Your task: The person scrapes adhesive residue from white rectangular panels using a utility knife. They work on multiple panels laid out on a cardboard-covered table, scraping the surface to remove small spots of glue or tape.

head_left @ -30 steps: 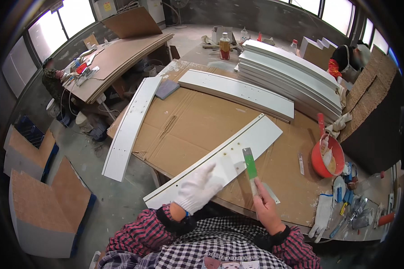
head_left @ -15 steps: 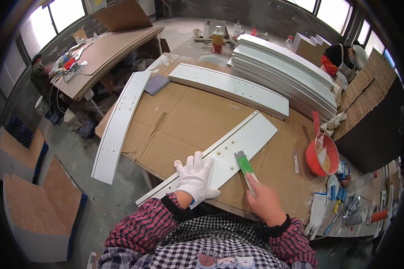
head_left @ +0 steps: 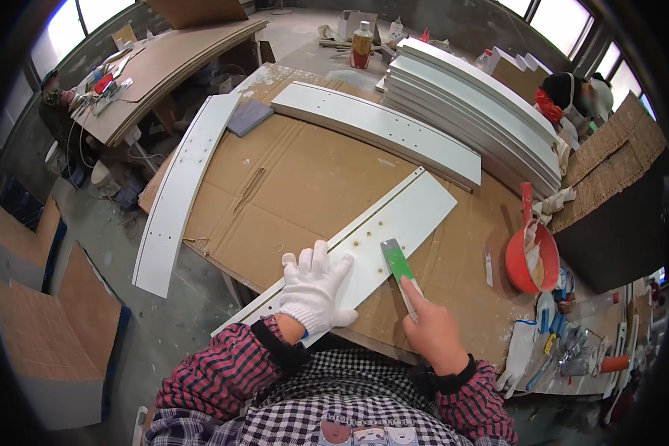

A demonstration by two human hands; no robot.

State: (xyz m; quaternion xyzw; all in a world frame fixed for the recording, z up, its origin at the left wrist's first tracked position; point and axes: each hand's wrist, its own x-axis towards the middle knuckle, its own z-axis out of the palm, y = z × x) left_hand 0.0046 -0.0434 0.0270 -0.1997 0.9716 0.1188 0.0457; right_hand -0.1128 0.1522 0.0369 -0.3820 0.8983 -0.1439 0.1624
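A long white curved panel [head_left: 394,223] lies slantwise on a cardboard-covered bench [head_left: 290,193]. My left hand [head_left: 314,291], in a white glove, presses flat on the panel's near half with fingers spread. My bare right hand [head_left: 432,331] grips a putty knife with a green blade [head_left: 398,264]. Its blade rests on the panel near the middle, beside some small holes.
Another white panel [head_left: 178,189] overhangs the bench's left edge, and one more [head_left: 379,130] lies at the back. A tall stack of white panels [head_left: 476,97] sits far right. An orange bowl of filler [head_left: 531,256] and scattered tools [head_left: 572,349] lie right. Other people work at the left and right edges.
The view has shifted closer over the bench. My right hand has brought the green blade down from above the panel onto its surface. My left hand stays flat on the panel.
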